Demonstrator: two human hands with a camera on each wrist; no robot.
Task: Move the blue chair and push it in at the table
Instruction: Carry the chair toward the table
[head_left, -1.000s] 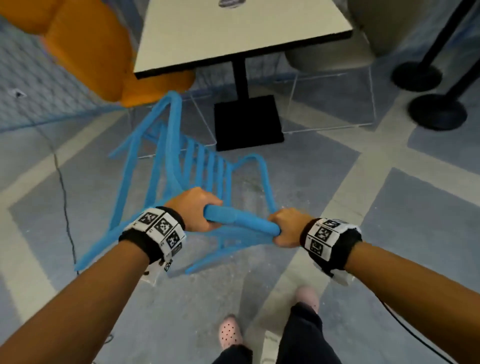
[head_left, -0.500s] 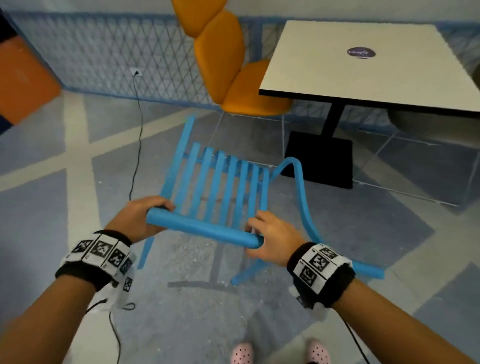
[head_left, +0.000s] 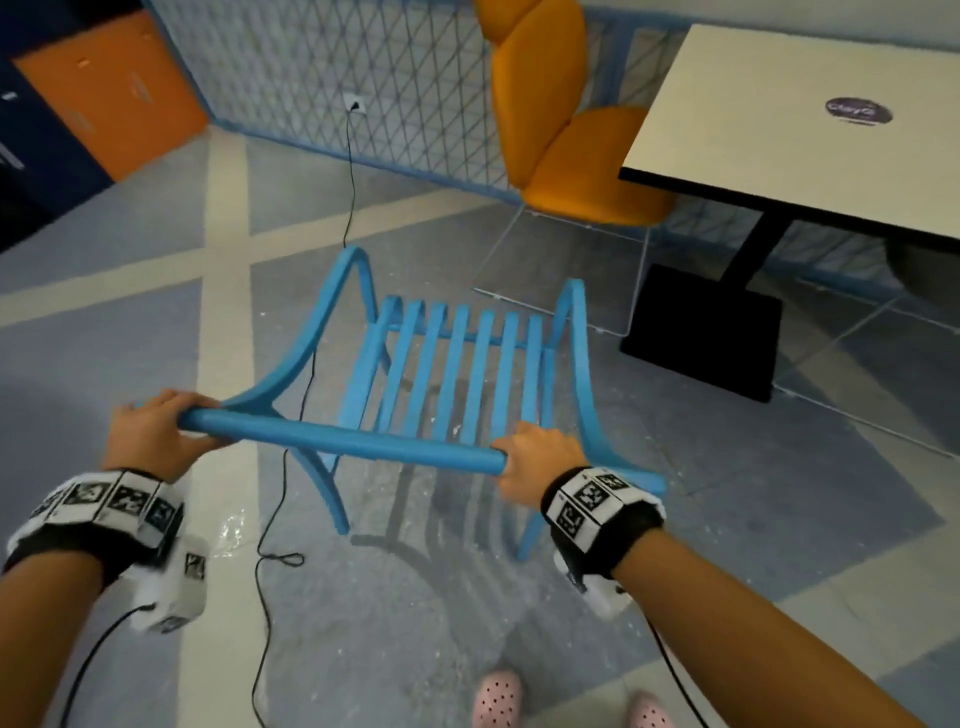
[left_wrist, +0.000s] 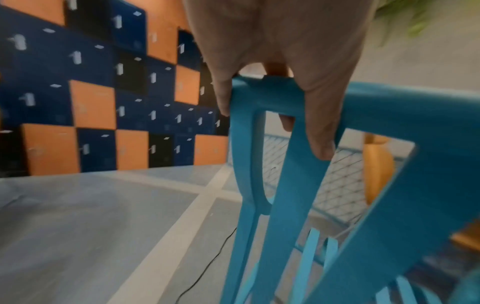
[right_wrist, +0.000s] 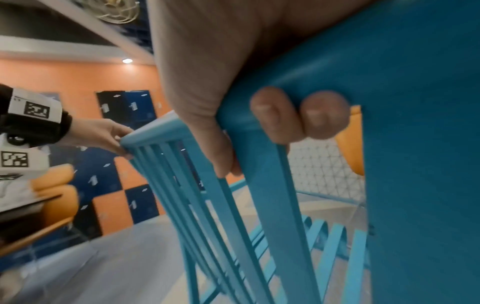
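I am holding the blue chair (head_left: 457, 374) by its top rail with both hands. My left hand (head_left: 156, 436) is wrapping the rail's left end, fingers curling over the top and thumb underneath; the left wrist view shows those fingers (left_wrist: 319, 131) hooking round the corner where the rail meets the side post. My right hand (head_left: 540, 460) is gripping the right end, and in the right wrist view two fingertips (right_wrist: 275, 117) are pressing up under the rail.

Compared with half a second ago, the chair is now sitting squarer in front of me: both armrests are showing, one on each side of the slatted seat, where before only the right one arched into view. My hands are lying farther apart on the rail. The counter (head_left: 779, 130) is standing farther to my right and ahead, well apart from the chair, with its black base (head_left: 701, 332) just beyond the chair's right armrest. The orange chair (head_left: 561, 130) is standing beside the counter, past the blue seat. A black cable (head_left: 280, 493) is trailing across the floor under the chair's left side.
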